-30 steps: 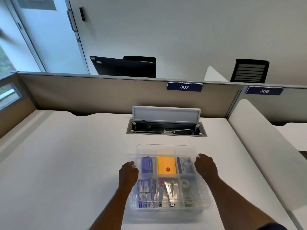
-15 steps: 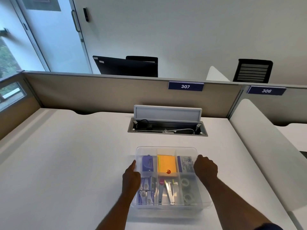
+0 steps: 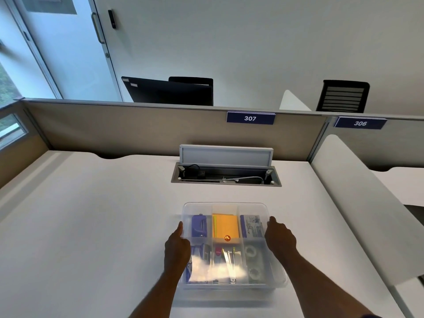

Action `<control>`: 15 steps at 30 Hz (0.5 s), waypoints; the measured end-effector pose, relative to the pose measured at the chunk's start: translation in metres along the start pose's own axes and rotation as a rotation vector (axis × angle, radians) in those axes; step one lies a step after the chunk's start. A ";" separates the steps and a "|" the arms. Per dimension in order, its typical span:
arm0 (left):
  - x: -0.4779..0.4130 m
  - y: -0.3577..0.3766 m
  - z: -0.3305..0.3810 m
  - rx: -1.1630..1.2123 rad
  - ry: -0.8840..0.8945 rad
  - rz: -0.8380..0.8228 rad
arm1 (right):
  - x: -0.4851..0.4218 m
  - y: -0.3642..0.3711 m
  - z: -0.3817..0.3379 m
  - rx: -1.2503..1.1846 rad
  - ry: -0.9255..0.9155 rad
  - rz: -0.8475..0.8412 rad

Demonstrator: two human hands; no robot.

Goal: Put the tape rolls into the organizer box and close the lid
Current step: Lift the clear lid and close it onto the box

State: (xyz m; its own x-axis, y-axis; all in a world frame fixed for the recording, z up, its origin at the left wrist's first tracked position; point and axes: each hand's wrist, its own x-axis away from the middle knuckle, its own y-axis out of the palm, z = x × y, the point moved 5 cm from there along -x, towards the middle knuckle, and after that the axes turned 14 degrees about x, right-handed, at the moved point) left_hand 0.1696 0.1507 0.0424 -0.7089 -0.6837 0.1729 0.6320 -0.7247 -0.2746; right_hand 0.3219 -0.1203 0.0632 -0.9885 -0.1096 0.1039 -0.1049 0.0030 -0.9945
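Tape rolls point(image 3: 252, 260), 2 of them, lie in the organizer box's point(image 3: 278, 280) near-right compartment, at about 5 o'clock within the box, which sits on the white desk point(image 3: 91, 226) at 6 o'clock from the open cable hatch point(image 3: 226, 174). A clear lid point(image 3: 226, 206) covers the box. The left hand point(image 3: 176, 246) presses the lid's 9 o'clock edge, the right hand point(image 3: 278, 237) the 3 o'clock edge; both are clamped on it. Closing looks underway; next, probably, firm downward pressure until it seats.
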 end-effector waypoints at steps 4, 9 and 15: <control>0.002 0.002 -0.001 -0.045 0.041 0.025 | 0.001 0.008 0.006 -0.128 0.033 -0.034; 0.002 0.002 -0.005 -0.094 0.100 0.040 | 0.004 0.013 0.010 -0.219 0.056 -0.009; 0.000 0.003 -0.009 -0.078 0.141 0.054 | 0.006 0.023 0.017 -0.277 0.068 0.111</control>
State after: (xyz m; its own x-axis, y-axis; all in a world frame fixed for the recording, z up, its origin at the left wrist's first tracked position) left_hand 0.1688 0.1495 0.0333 -0.7147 -0.6990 0.0228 0.6483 -0.6744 -0.3534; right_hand 0.3151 -0.1376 0.0405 -0.9996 -0.0265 0.0048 -0.0122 0.2829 -0.9591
